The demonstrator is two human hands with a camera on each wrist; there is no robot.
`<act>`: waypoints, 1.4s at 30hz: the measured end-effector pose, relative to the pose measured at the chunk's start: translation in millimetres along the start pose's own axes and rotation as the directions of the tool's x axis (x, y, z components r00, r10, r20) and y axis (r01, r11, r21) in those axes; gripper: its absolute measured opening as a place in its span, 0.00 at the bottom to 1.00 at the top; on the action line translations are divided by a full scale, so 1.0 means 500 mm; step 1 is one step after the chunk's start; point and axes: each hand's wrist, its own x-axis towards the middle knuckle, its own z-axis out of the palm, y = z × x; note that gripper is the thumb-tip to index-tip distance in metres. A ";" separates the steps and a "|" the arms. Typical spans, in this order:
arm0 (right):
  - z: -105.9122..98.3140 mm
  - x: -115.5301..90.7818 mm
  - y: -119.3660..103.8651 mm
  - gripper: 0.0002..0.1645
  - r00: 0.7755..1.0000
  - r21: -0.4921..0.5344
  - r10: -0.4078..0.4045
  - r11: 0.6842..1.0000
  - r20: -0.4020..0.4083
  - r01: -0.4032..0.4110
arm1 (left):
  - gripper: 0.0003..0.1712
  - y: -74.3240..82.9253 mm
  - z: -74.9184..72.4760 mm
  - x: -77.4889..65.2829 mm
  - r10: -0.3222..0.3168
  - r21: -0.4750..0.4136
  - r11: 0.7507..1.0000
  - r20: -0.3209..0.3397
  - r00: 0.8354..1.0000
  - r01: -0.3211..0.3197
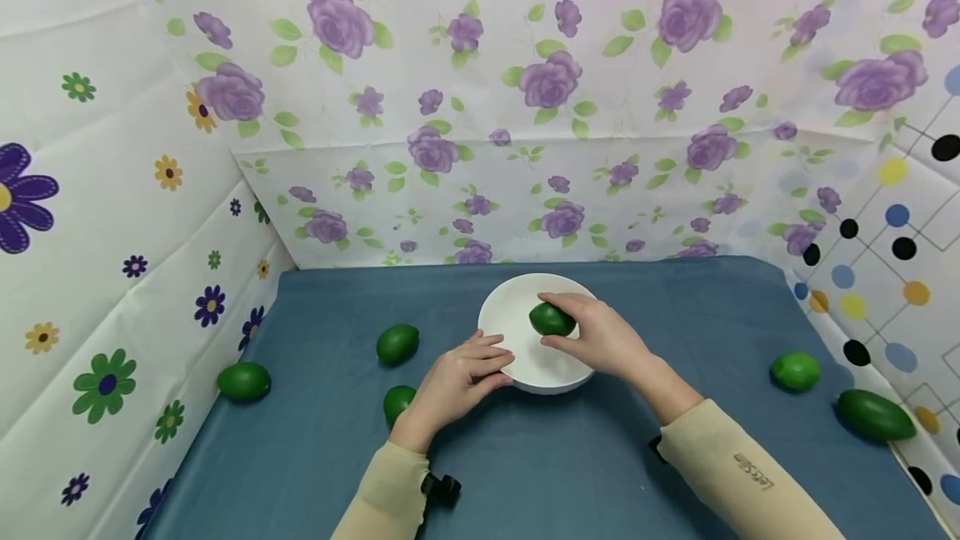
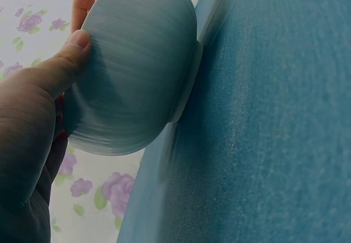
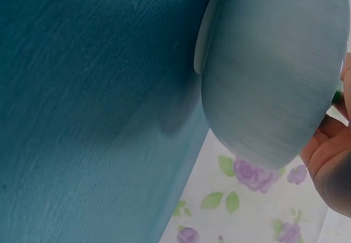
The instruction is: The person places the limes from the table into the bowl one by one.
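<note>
A white bowl stands at the middle of the blue-covered table, its smooth outer wall filling much of both wrist views. My left hand grips the bowl's left rim, with the thumb against the outer wall and fingers over the edge. Above the bowl's opening, my right hand pinches a dark green lime between thumb and fingers. In the right wrist view the bowl hides most of that lime. Another lime lies beside my left wrist, partly covered by it.
On the left lie two more limes. A lighter green lime and a long dark green fruit lie near the right table edge. Flowered sheets rise behind and at the left; a dotted sheet stands at right.
</note>
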 end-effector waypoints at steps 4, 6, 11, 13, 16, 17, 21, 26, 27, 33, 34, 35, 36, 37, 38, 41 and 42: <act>0.005 0.001 0.001 0.42 0.999 0.001 0.015 1.000 0.030 -0.015 | 0.22 0.003 0.003 0.000 -0.015 -0.014 1.000 0.011 1.000 0.015; 0.007 0.005 0.003 0.42 0.998 0.000 0.031 1.000 0.045 -0.031 | 0.22 0.003 0.004 0.000 -0.021 -0.016 1.000 0.016 1.000 0.021; 0.012 0.022 0.007 0.42 0.996 -0.013 0.042 0.999 0.081 -0.041 | 0.22 0.003 0.001 0.002 -0.018 -0.022 1.000 0.006 1.000 0.018; 0.013 0.030 0.006 0.42 0.996 -0.015 0.032 0.999 0.089 -0.031 | 0.22 0.004 -0.001 0.003 -0.014 -0.020 1.000 0.000 1.000 0.014; 0.015 0.040 0.004 0.42 0.995 -0.014 0.021 1.000 0.096 -0.020 | 0.22 0.005 -0.002 0.003 -0.015 -0.011 1.000 0.000 1.000 0.015; 0.015 0.043 0.004 0.42 0.995 -0.015 0.014 1.000 0.097 -0.013 | 0.22 0.005 -0.002 0.003 -0.014 -0.009 1.000 0.001 1.000 0.014; 0.019 0.051 0.003 0.42 0.994 -0.021 0.006 1.000 0.110 -0.003 | 0.22 0.003 -0.001 0.003 -0.014 -0.008 1.000 0.001 1.000 0.014; 0.027 0.062 0.008 0.43 0.990 -0.040 0.024 0.999 0.137 -0.019 | 0.23 0.000 0.000 0.003 -0.001 -0.009 1.000 -0.008 1.000 0.001; 0.029 0.064 0.010 0.43 0.989 -0.046 0.029 0.999 0.143 -0.023 | 0.23 0.000 0.000 0.003 0.002 -0.007 1.000 -0.010 1.000 -0.002; 0.035 0.082 0.018 0.43 0.986 -0.073 0.037 0.997 0.163 -0.026 | 0.23 -0.001 -0.004 0.003 -0.013 -0.007 1.000 0.004 1.000 0.013; 0.036 0.085 0.019 0.43 0.985 -0.078 0.040 0.997 0.167 -0.027 | 0.24 0.000 -0.005 0.003 -0.018 -0.007 1.000 0.008 1.000 0.018; 0.036 0.087 0.020 0.43 0.984 -0.084 0.043 0.996 0.173 -0.028 | 0.24 0.000 -0.005 0.003 -0.024 -0.006 1.000 0.013 1.000 0.024; 0.038 0.090 0.022 0.42 0.983 -0.090 0.045 0.996 0.178 -0.029 | 0.24 0.001 -0.006 0.003 -0.029 -0.005 1.000 0.018 0.999 0.029; 0.039 0.092 0.023 0.42 0.982 -0.099 0.049 0.995 0.183 -0.031 | 0.24 0.001 -0.006 0.003 -0.034 -0.005 0.999 0.023 0.999 0.034; 0.040 0.094 0.024 0.42 0.980 -0.107 0.054 0.994 0.190 -0.034 | 0.24 0.002 -0.006 0.003 -0.037 -0.005 0.999 0.025 0.999 0.037; 0.045 0.098 0.027 0.41 0.976 -0.139 0.065 0.990 0.206 -0.037 | 0.24 0.004 -0.006 0.003 -0.037 -0.001 0.999 0.029 0.999 0.037; 0.047 0.100 0.028 0.40 0.975 -0.152 0.069 0.988 0.212 -0.036 | 0.24 0.004 -0.005 0.002 -0.033 0.001 0.999 0.028 0.999 0.033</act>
